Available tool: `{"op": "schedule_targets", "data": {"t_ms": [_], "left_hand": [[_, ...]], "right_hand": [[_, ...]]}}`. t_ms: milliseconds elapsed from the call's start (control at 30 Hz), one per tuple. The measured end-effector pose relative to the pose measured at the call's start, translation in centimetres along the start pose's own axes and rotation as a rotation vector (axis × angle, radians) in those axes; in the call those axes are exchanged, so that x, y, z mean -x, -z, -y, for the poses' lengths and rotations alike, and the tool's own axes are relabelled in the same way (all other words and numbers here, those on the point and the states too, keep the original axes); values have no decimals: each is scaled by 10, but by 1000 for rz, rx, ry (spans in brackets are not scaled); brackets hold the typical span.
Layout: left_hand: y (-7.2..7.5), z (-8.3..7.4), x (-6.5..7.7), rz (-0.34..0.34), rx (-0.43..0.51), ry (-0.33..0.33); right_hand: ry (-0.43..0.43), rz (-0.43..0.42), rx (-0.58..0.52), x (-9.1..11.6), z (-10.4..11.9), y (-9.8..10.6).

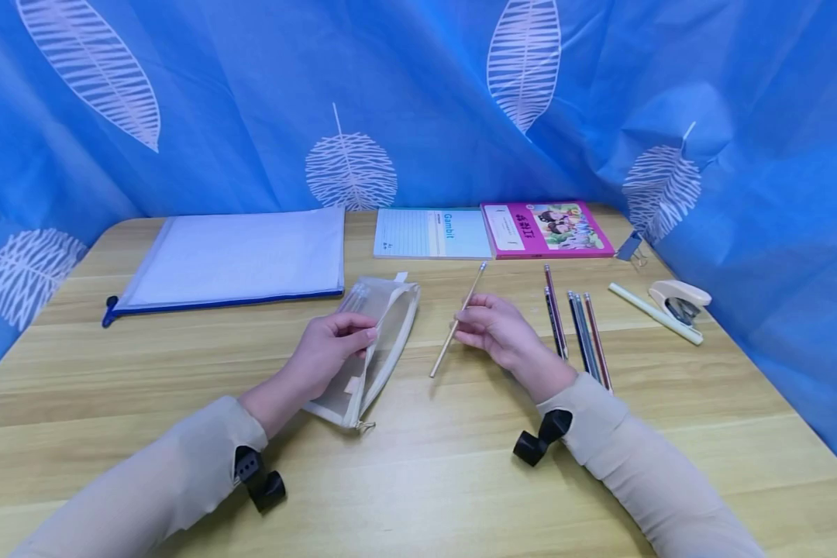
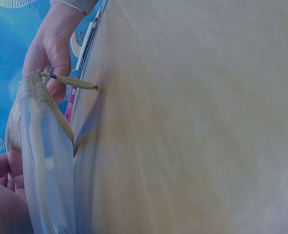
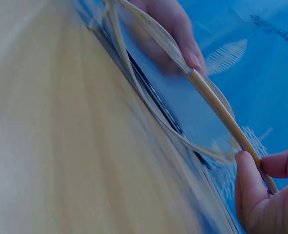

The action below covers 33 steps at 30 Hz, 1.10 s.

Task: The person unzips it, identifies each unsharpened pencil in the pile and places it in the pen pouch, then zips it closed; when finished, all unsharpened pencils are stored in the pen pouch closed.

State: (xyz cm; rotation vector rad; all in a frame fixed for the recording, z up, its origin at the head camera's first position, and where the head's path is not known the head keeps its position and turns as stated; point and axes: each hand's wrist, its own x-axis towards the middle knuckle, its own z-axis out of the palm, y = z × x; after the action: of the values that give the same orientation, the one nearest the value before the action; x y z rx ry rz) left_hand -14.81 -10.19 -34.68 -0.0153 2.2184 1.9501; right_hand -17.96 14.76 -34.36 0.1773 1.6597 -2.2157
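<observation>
Near the middle of the table my left hand point(image 1: 335, 341) pinches one edge of a see-through mesh zip pouch point(image 1: 397, 329), whose mouth gapes toward the right. To the right of it, my right hand point(image 1: 498, 329) holds a yellowish pencil point(image 1: 458, 322) between thumb and fingers, tilted above the table. In the right wrist view the pencil point(image 3: 222, 112) crosses in front of the pouch's open rim point(image 3: 154, 109); whether it touches is hard to tell. The left wrist view shows the pouch point(image 2: 46, 165) upright, with the left fingers point(image 2: 16, 170) at its side.
Several pencils point(image 1: 586, 333) lie right of the right hand. Beyond them are a pale green pen-like stick point(image 1: 656, 312), a white hole punch point(image 1: 680, 298) and a binder clip point(image 1: 629, 248). At the back lie a blue-edged zip folder point(image 1: 244, 260), a light blue notebook point(image 1: 411, 232) and a pink book point(image 1: 547, 231).
</observation>
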Motion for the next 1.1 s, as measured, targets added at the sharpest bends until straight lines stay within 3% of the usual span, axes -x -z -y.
{"op": "schedule_targets", "data": {"t_ms": [367, 533, 867, 1100], "left_hand": [[-3, 2, -2, 3, -3, -10], [-5, 1, -3, 14, 9, -16], [-8, -1, -3, -15, 35, -52], [-9, 0, -2, 0, 32, -57]], "right_hand": [[53, -59, -70, -8, -26, -54], [28, -64, -50, -8, -37, -70], [-44, 132, 82, -4, -45, -85], [-48, 148, 136, -6, -46, -83]]}}
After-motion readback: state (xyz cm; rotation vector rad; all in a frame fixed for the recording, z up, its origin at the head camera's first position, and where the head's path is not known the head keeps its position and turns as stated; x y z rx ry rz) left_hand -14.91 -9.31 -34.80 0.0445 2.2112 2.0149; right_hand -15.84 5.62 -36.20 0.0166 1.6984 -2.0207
